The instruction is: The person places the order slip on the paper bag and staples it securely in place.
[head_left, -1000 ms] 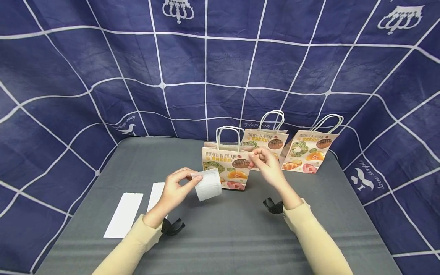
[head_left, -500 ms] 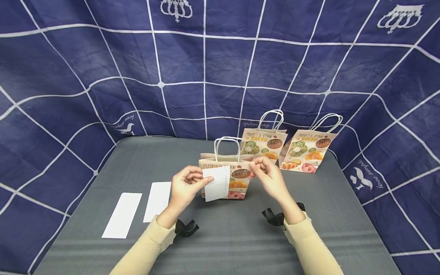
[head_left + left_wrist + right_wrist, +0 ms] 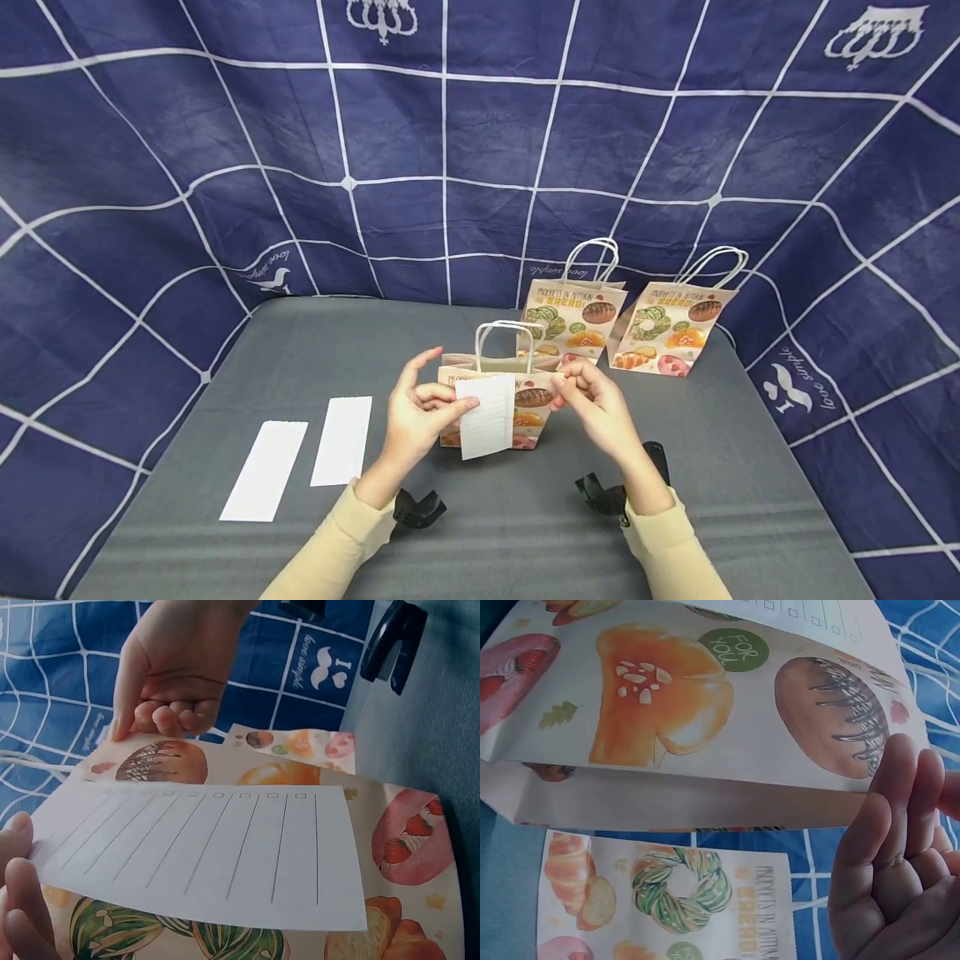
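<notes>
My left hand (image 3: 417,414) pinches a white lined checklist sheet (image 3: 486,415) by its left edge, in front of a paper gift bag (image 3: 534,408) printed with breads. In the left wrist view the sheet (image 3: 225,855) shows ruled lines with small boxes and covers part of the bag's printed face. My right hand (image 3: 600,404) pinches the bag's upper right corner between thumb and fingers. The bag stands upright with its white twisted handles (image 3: 510,325) up. From the right wrist view, the fingers of the right hand (image 3: 900,877) are at the bag's top edge.
Two similar bags stand behind to the right, one nearer the middle (image 3: 572,312) and one farther right (image 3: 672,329). Two white paper sheets lie on the grey table at left: one outer (image 3: 264,471), one inner (image 3: 342,440). Blue gridded cloth (image 3: 480,167) hangs around the table.
The left hand has brought the sheet rightward and flattened it before the bag's front. The bag has come nearer, with the right hand keeping hold of its corner.
</notes>
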Demonstrator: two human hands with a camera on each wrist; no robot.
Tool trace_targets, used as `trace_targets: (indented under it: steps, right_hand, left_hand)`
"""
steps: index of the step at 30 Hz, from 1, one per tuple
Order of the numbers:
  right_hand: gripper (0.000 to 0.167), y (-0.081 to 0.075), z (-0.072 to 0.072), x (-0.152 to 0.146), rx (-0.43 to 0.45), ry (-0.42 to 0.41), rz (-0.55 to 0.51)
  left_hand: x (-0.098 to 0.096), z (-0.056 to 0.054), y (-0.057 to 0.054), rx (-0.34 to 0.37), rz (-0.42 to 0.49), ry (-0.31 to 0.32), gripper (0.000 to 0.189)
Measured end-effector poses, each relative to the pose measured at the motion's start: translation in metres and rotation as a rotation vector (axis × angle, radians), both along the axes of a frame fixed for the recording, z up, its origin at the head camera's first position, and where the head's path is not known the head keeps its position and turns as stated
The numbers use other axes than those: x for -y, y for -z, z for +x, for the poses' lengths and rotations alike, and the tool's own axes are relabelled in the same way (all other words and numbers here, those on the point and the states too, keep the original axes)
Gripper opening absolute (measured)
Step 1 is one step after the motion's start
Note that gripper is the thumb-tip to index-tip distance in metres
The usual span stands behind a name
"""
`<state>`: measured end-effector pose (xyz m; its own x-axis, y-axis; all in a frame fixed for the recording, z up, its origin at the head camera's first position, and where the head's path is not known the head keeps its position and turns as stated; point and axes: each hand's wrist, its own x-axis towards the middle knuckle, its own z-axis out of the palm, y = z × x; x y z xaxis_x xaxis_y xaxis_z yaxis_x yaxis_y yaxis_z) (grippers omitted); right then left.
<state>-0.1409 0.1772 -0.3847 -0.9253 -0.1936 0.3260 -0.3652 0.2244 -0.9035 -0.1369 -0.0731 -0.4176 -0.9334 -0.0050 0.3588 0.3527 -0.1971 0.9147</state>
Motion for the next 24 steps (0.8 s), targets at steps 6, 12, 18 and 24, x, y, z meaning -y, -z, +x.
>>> trace_targets:
  steps: [6, 12, 18, 24]
  right_hand:
    - [0.010, 0.011, 0.002, -0.004, -0.005, -0.004, -0.045]
    - [0.008, 0.016, 0.003, -0.005, -0.032, -0.010, -0.099]
    - [0.005, 0.019, 0.001, -0.002, -0.081, -0.019, -0.175]
    - [0.007, 0.023, -0.001, 0.003, -0.045, 0.004, -0.201]
  left_hand:
    - [-0.006, 0.003, 0.002, 0.007, -0.018, -0.052, 0.060]
    - [-0.015, 0.010, -0.009, 0.000, -0.035, -0.115, 0.059]
    - [-0.023, 0.016, -0.019, -0.037, -0.063, -0.174, 0.057]
    - [-0.027, 0.015, -0.015, -0.041, -0.044, -0.218, 0.058]
